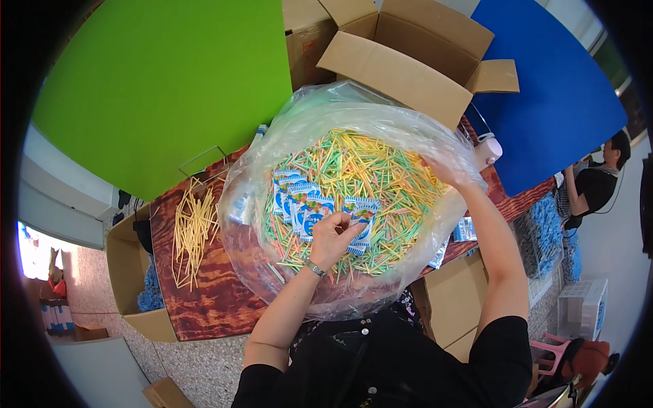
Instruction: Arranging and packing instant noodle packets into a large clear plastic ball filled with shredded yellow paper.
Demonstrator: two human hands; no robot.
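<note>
Left hand [329,241] fingers look clamped on a blue-white packet [362,208] atop pastel sticks [373,166] in clear bag [381,117]. Other packets [298,202] overlap just left, likely so edges stay reachable. Right hand [443,168] at bag's right side, presumably holding it open; can't tell its fingers' state.

The left forearm [284,316] slanted up and rightward from a bent elbow, and the left hand [330,239] showed its back, fingers curled in and thumb stretched out to the right. The right arm [495,248] reached farther forward, angled inward, the right hand [447,168] pointing leftward, its fingers partly hidden.
</note>
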